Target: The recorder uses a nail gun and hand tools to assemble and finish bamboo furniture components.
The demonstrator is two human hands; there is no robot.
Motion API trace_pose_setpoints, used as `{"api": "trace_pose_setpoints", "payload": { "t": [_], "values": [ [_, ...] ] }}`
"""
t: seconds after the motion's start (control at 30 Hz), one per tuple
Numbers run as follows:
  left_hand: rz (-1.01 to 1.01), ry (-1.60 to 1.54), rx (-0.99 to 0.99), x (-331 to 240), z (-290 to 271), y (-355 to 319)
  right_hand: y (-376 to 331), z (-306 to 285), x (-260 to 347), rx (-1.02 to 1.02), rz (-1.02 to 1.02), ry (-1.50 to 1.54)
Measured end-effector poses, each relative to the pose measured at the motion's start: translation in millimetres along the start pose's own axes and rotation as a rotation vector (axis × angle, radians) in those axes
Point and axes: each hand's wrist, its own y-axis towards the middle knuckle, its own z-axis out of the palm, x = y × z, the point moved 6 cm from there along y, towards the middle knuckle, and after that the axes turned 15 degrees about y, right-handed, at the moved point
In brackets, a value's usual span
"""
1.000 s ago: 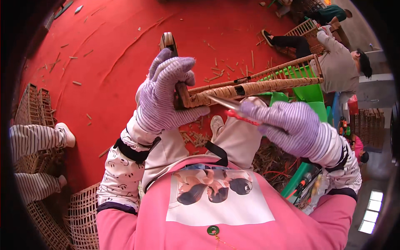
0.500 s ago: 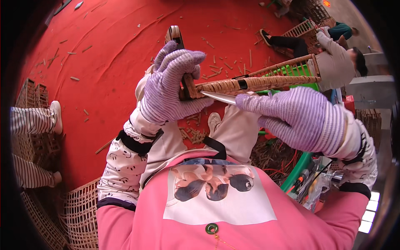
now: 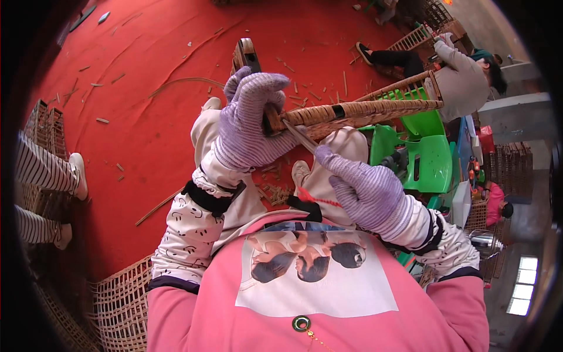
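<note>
A long piece of rattan-wrapped frame [image 3: 375, 109] stretches across in front of me, from my left hand toward the far right. My left hand [image 3: 249, 123], in a lilac striped knit glove, is closed around its near corner, where a short arm of the frame turns up. My right hand [image 3: 369, 190], gloved alike, grips a tapered, pointed metal tool [image 3: 303, 139]. The tool's tip meets the wrapping just beside my left hand. Its handle end is hidden inside my right glove.
Green plastic chairs [image 3: 431, 163] stand to the right. Someone in a grey top [image 3: 464, 88] sits at the far right, and a person in striped trousers [image 3: 47, 167] is at the left. Wood scraps [image 3: 272, 192] litter the red floor [image 3: 141, 135]. A woven basket [image 3: 120, 308] sits at lower left.
My right hand has drawn down and left, so the tool points more steeply up at the frame. My left hand keeps its hold. The view has shifted, showing more of the green chairs.
</note>
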Motion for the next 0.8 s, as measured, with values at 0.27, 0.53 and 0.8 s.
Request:
{"api": "trace_pose_setpoints", "payload": {
  "t": [0.27, 0.53, 0.8],
  "values": [
    [0.016, 0.065, -0.038, -9.2, 0.6, -3.2, 9.2, 30.6, -12.2, -0.174, -0.112, 0.022],
    [-0.015, -0.024, -0.009, -1.8, 1.4, -8.7, -4.2, -7.4, 3.9, -0.198, -0.171, 0.218],
    [-0.029, -0.04, 0.026, -4.4, 4.3, -11.8, -7.7, -16.8, 14.5, 0.076, 0.071, 0.022]
  ]
}}
